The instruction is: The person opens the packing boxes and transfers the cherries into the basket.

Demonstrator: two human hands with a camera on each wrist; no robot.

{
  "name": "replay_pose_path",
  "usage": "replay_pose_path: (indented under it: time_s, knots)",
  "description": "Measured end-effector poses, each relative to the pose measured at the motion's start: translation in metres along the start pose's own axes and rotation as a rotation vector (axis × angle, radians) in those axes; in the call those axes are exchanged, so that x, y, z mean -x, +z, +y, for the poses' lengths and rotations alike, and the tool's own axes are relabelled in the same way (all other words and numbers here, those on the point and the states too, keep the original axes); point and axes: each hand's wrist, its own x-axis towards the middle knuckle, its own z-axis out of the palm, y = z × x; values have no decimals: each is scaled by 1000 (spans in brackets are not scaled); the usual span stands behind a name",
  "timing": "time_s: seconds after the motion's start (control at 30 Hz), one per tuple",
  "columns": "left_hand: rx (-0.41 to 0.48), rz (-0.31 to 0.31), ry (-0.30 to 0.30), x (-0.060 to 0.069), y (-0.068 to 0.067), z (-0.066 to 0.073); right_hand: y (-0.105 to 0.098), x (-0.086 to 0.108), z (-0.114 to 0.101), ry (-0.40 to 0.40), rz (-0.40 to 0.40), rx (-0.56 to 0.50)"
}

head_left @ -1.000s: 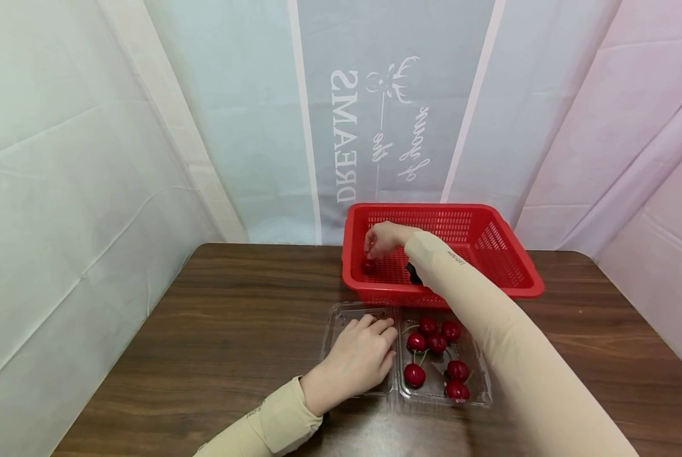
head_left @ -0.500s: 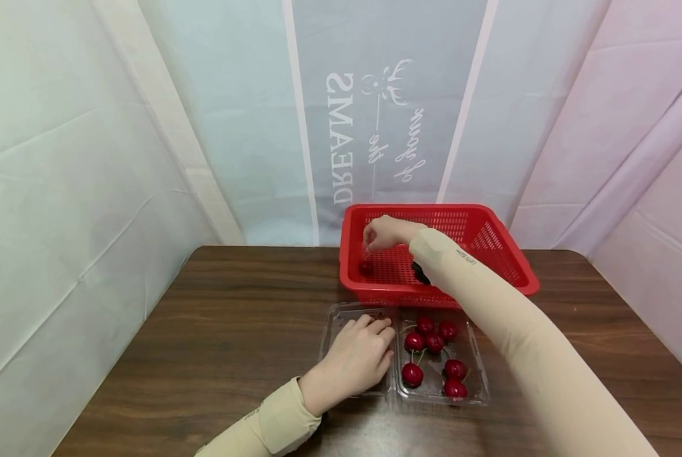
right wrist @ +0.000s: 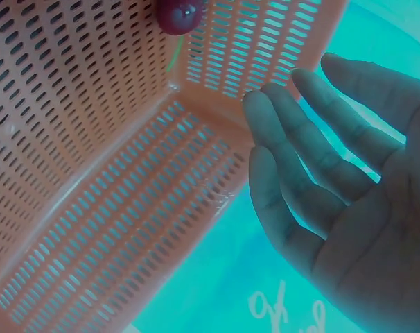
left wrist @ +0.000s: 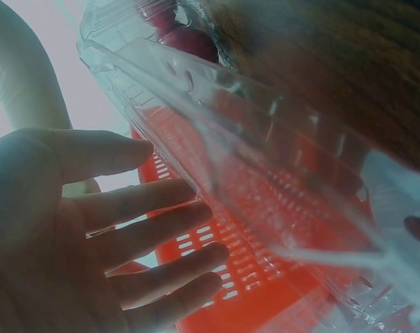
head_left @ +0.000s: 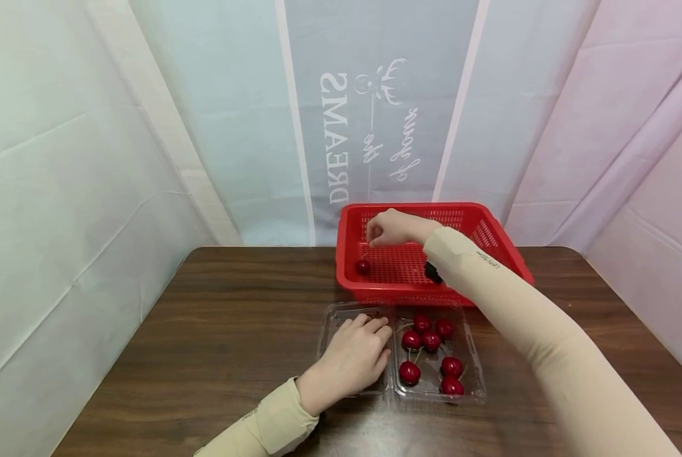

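Basket: red plastic with slotted walls; stands on the table, close to the cloth.
Lone cherry: lies inside the basket, on the floor near the left end; dark red, glossy, with a thin stem.
Right hand: hangs over the left part of the basket, above and beyond the lone cherry, apart from it.
Right grip: empty and relaxed, with fingers loosely curved and small gaps between them.
Left hand: rests across the left tray, in front of the basket's left end.
Left grip: spread a little, with fingers nearly straight and fingertips at the clear plastic; cannot tell how firmly pressed.
Left tray: clear plastic, just in front of the basket's left end, partly covered by the left hand.
Right tray: also clear, edge to edge with the left tray, just in front of the basket's middle.
Seven cherries: sit in the right tray, four grouped toward the basket, three farther from it; some with stems showing.
Sleeves: pale beige on both arms, the right reaching across the basket's near rim.
Table: dark brown wood grain, spreading beneath and around the basket.
Cloth: pale grey-blue, hanging behind the basket, printed with white lettering.
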Motion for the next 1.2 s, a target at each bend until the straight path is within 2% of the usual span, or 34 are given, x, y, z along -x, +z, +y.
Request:
replay_pose_path:
  time_s: [0.33,0.83,1.2]
  knots:
    - [5,12,9,0,1,0,-1,24,-9,-16,46,10]
    - [0,-6,15,0,-2,0,-1,66,-21,-122,132,40]
    - [2,5,14,0,-2,0,3,86,-14,-93,167,68]
